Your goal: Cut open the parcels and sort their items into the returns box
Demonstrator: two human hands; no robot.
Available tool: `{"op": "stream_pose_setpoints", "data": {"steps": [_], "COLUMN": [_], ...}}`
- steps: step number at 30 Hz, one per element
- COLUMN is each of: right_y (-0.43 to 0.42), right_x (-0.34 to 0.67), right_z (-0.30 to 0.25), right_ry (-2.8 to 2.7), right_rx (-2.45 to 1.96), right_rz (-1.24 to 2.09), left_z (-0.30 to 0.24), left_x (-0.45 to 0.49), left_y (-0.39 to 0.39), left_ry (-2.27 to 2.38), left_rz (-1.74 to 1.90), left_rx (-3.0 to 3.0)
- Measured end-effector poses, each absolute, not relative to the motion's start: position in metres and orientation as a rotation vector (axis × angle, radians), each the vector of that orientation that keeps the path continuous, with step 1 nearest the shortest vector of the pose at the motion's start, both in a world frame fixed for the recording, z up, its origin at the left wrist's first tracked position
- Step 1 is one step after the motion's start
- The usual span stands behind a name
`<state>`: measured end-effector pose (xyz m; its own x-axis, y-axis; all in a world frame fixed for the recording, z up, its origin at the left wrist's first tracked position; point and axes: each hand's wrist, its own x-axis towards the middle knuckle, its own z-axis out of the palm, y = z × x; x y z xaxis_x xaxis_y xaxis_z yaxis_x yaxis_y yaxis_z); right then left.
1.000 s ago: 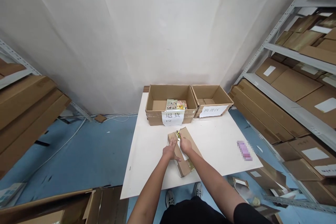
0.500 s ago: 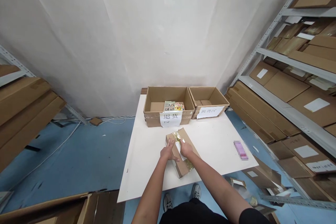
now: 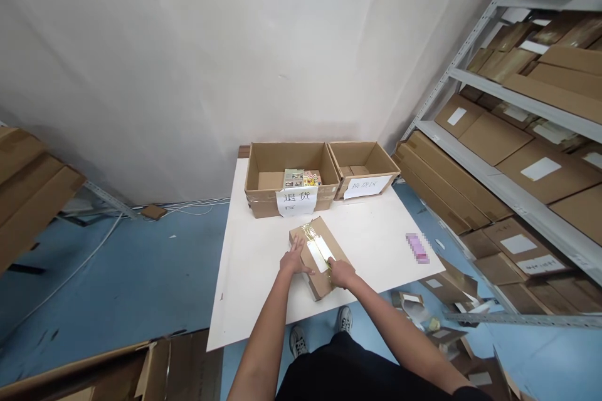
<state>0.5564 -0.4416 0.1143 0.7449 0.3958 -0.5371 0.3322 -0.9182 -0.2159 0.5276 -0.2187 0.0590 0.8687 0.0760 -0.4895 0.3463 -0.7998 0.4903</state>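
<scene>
A taped cardboard box (image 3: 337,254) lies slanted on the white table, with a white label (image 3: 320,253) on its top and shiny clear tape along its middle. My left hand (image 3: 292,259) rests on the box's left edge, fingers and thumb spread over the top. My right hand (image 3: 341,272) is closed above the lower right part of the box, beside the label. A small, thin yellow-green tool (image 3: 329,262) shows at its fingertips; most of it is hidden by the fingers.
Behind the box stand two open cartons with handwritten paper signs: a larger carton (image 3: 263,202) holding small printed boxes (image 3: 301,178), and a smaller carton (image 3: 388,180). A blurred pink item (image 3: 417,248) lies at the table's right. Shelves of boxes (image 3: 531,169) flank the right side.
My right hand has slid along the box's top toward me, from the far end of the label to its near end. My left hand stays on the box. The camera view has shifted slightly.
</scene>
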Motion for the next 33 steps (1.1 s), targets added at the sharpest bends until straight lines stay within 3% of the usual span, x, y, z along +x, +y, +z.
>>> {"op": "stream_pose_setpoints", "data": {"steps": [10,14,17,25,33], "right_y": [-0.539,-0.568,-0.555,-0.496,-0.454], "right_x": [0.509,0.514,0.526,0.589,0.666], "right_z": [0.117,0.123,0.112,0.058,0.076], "right_ry": [-0.377,-0.189,0.031,0.199,0.265], "right_rx": [-2.828,-2.807,-2.713,-2.503,-2.582], "right_rz": [0.944,0.677,0.492,0.472,0.451], "left_z": [0.052,0.056,0.06,0.07,0.075], "left_x": [0.53,0.531,0.53,0.508,0.461], "left_y": [-0.216,-0.22,-0.224,-0.232,-0.274], "left_ry": [0.298,0.31,0.337,0.53,0.684], "left_rz": [-0.596,-0.577,-0.569,-0.556,-0.648], "left_rx": [2.459,2.474,2.494,2.512,2.611]}}
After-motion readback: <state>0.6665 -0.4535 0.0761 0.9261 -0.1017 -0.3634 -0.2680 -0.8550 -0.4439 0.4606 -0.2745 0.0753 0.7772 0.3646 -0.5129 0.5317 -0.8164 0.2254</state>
